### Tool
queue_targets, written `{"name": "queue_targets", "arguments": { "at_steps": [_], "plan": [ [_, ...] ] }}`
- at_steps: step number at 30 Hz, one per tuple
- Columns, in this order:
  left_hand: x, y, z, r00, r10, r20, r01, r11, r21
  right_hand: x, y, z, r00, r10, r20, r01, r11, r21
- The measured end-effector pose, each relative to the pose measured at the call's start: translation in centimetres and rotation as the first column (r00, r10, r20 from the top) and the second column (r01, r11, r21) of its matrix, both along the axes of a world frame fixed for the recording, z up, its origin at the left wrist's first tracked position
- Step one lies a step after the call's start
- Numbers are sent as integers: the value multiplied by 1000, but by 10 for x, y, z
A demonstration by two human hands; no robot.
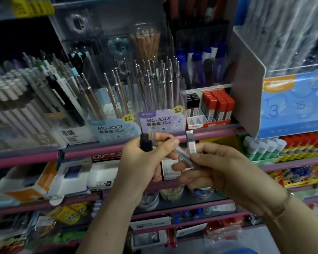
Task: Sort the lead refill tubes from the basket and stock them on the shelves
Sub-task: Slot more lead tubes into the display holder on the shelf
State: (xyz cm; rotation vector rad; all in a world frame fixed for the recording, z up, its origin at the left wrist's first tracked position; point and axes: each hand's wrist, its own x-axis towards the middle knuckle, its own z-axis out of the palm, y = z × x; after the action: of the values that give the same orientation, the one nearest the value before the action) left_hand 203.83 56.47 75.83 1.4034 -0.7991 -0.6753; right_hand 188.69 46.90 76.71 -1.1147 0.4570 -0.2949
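Note:
My left hand (145, 158) grips a small bunch of lead refill tubes (148, 142), black-capped and clear ones, in front of the pink shelf rail (92, 152). My right hand (220, 167) pinches one upright clear refill tube (190, 143) with a pink label, and its fingers also touch a clear tube (182, 154) that slants out of the left hand. On the shelf behind, a red display box (207, 123) holds red-capped tubes (218, 105) at the right and black-capped tubes (192, 103) at the left, with open slots at its front. The basket is out of sight.
Mechanical pencil displays marked 0.7 mm (116, 114) and 0.5 mm (160, 107) stand left of the red box. A blue and white carton (294, 103) juts out at the right. Glue sticks (264, 147), white boxes (72, 176) and jars (171, 193) fill the lower shelves.

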Motion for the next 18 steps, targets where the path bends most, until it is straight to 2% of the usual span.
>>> {"name": "queue_targets", "arguments": {
  "at_steps": [2, 5, 9, 13, 18],
  "plan": [
    [4, 2, 3, 998, -50, 32, 50, 999, 4, -2, -2, 0, 999, -47, 2, 46, 997, 56],
    [9, 5, 8, 986, -141, 94, 139, 990, 22, -5, -4, 0, 1000, -17, 2, 17, 994, 105],
    [12, 9, 12, 946, -214, 242, 207, 977, 56, -6, -3, 0, 999, 15, -39, -11, 995, 98],
    [15, 12, 11, 925, -224, 306, 215, 974, 64, -5, 0, 3, 997, 57, -61, -51, 995, 81],
    [14, 12, 5, 934, -158, 321, 148, 987, 53, -2, 3, 4, 998, 20, -64, -17, 998, 54]
  ]
}}
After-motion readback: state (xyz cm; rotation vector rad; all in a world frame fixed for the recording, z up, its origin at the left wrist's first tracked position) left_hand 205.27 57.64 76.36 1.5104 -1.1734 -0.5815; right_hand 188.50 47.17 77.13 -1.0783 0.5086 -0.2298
